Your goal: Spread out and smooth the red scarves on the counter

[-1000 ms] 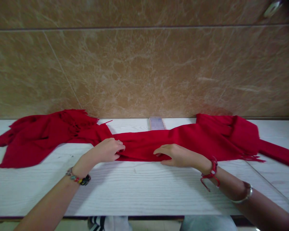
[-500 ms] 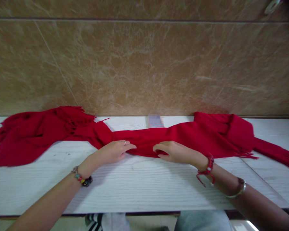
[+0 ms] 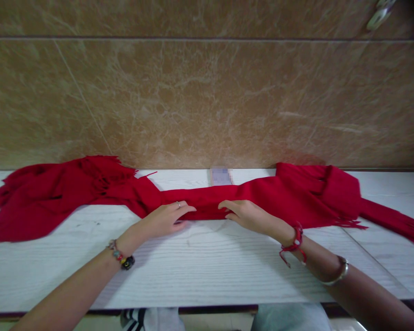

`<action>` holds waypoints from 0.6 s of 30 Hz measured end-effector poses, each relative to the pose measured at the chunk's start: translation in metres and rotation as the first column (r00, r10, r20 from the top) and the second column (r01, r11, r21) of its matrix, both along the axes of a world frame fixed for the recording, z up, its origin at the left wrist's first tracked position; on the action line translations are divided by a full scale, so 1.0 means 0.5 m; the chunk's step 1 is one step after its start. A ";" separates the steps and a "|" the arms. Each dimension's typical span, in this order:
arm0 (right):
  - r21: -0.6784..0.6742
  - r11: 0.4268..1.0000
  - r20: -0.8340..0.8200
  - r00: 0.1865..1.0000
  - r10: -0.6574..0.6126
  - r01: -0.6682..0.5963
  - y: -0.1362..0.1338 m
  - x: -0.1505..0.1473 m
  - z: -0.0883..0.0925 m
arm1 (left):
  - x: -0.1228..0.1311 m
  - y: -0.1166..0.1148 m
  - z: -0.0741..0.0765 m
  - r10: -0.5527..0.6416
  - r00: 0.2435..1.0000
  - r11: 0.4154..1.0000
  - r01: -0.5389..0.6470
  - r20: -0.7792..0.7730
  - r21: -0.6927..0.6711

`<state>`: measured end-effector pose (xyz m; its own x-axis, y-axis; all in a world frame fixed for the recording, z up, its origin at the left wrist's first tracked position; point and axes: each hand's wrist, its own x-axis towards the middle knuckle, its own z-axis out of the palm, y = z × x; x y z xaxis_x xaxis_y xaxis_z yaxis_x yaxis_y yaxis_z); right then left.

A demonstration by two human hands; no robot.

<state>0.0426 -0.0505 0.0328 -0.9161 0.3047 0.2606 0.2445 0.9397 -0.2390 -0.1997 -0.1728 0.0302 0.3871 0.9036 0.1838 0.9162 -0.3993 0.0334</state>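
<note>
A long red scarf with fringed ends lies stretched across a white wood-grain table, bunched at both sides and narrow in the middle. My left hand pinches the near edge of the narrow middle part, thumb underneath, a ring on one finger. My right hand rests a little to the right of it on the same edge, fingers curled round the cloth. The two hands are about a hand's width apart. Beaded bracelets sit on my left wrist, a red cord and a metal bangle on my right arm.
A brown marble-look wall rises right behind the table. A small blurred box stands against it behind the scarf's middle. The scarf's left bunch and right tail reach the table's ends. Striped shoes show below the front edge.
Both hands have slid away from me and closer together along the scarf's near edge, pushing the middle part narrower. The scarf's bunched ends have hardly shifted.
</note>
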 end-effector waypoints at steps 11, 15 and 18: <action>0.052 0.999 0.023 1.000 -0.015 0.014 -0.005 0.001 0.006 | 0.007 0.008 -0.007 0.013 1.000 0.973 -0.008 -0.024 0.230; 0.071 0.995 0.055 0.996 -0.074 0.070 -0.001 -0.002 0.000 | 0.012 0.007 -0.004 0.000 0.993 0.972 0.027 -0.116 0.233; 0.070 0.995 0.059 0.995 -0.078 0.073 0.005 -0.004 -0.004 | 0.013 0.008 -0.004 0.013 0.988 0.970 0.024 -0.152 0.242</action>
<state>0.0408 -0.0481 0.0309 -0.9060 0.3572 0.2269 0.3277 0.9315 -0.1580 -0.1934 -0.1688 0.0281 0.4319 0.8370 0.3362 0.9010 -0.3831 -0.2035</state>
